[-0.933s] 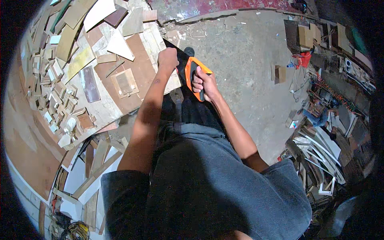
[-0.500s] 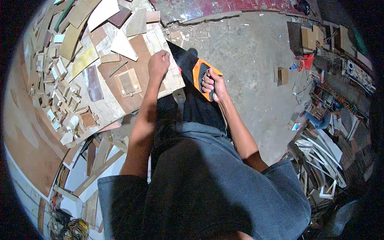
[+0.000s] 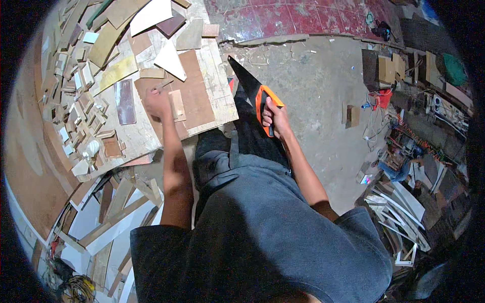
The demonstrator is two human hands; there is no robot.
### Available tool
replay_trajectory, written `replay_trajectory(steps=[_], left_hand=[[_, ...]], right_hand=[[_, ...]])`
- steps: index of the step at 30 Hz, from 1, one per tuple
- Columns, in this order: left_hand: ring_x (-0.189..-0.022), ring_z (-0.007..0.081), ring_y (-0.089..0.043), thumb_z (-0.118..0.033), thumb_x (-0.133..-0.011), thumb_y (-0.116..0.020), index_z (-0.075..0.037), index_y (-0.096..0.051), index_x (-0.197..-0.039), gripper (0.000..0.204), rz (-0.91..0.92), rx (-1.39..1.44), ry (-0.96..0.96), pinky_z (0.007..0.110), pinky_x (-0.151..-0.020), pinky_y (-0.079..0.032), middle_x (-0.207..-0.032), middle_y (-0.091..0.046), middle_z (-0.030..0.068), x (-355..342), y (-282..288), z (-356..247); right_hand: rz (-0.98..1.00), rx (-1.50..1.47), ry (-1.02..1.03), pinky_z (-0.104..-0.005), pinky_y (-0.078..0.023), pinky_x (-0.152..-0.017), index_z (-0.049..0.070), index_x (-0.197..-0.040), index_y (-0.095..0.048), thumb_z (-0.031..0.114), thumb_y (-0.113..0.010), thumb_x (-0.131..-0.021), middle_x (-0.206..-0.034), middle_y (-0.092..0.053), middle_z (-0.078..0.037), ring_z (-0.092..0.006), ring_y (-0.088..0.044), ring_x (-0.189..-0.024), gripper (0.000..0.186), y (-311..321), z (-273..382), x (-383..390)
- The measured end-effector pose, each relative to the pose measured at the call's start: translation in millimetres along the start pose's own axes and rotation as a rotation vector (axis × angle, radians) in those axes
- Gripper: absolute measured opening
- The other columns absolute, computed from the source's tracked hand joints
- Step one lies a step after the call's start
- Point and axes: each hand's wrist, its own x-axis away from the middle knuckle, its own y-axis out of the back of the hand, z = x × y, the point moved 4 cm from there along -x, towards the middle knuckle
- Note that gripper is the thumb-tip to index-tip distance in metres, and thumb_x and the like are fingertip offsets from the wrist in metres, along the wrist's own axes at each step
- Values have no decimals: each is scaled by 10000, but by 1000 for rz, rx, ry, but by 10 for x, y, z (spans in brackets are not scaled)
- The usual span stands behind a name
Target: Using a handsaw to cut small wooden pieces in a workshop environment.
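A hand saw (image 3: 247, 80) with a dark blade and an orange-and-black handle is in my right hand (image 3: 275, 118), its fingers wrapped round the grip. The blade points away to the upper left, past the table's right edge and apart from the wood. Over the worktable (image 3: 217, 108), my left hand (image 3: 158, 103) is closed, with its fingertips by a thin strip of wood (image 3: 172, 82). Whatever it pinches, if anything, is too small to name. Just right of that hand lies a small pale wooden piece (image 3: 177, 105), partly covered, on a brown board (image 3: 196, 86).
Wood offcuts (image 3: 91, 108) crowd the table's left side, with a white triangular piece (image 3: 171, 60) near the middle. Planks (image 3: 113, 222) lie below the table. Right of me, white strips (image 3: 399, 212), a red item (image 3: 382, 98) and cables lie on the concrete floor (image 3: 323, 101).
My left hand has moved left from the table's right edge to beside the small wooden piece. The saw has come away from the table edge, so its whole blade shows.
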Motion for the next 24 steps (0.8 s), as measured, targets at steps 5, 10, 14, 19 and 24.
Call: replay_trajectory(steps=[5, 10, 14, 19, 24], left_hand=[[-908, 353, -673, -216, -771, -636, -92, -716, -950, 232, 92, -128, 55, 445, -784, -521, -951, -705, 165, -386, 214, 399], [-932, 362, -669, -201, -809, -614, -84, -722, -989, 240, 124, -2, 44, 424, -809, -517, -984, -701, 177, -237, 390, 918], [-904, 294, -679, -229, -829, -651, -81, -723, -983, 225, 223, 30, 101, 388, -791, -517, -916, -711, 142, 113, 467, 1455], [-994, 309, -664, -538, -722, -775, -54, -697, -1086, 610, 398, 10, 91, 409, -862, -511, -1086, -696, 147, 591, 457, 1177], [-1008, 298, -671, -598, -672, -798, -28, -676, -1119, 735, 492, 41, 141, 400, -888, -516, -1094, -700, 148, 545, 562, 1156]], right_hand=[[-49, 155, 46, -229, -308, -405, 136, -745, -437, 350, -602, -975, -577, -381, 51, -61, -363, -430, 355, -20, 90, 41], [-105, 499, 248, -268, -359, -456, 79, -760, -576, 334, -672, -932, -649, -510, 29, -65, -446, -501, 322, 35, 136, 177], [-175, 690, 376, -275, -394, -571, 10, -835, -602, 335, -690, -919, -685, -516, 51, -70, -456, -642, 346, -13, 33, 422], [-215, 785, 499, -255, -351, -496, 38, -793, -581, 231, -705, -912, -662, -504, 48, -53, -438, -562, 258, -161, -146, 783], [-267, 858, 590, -285, -382, -555, 9, -789, -597, 244, -714, -901, -658, -475, 33, -79, -429, -630, 286, -508, -426, 1184]])
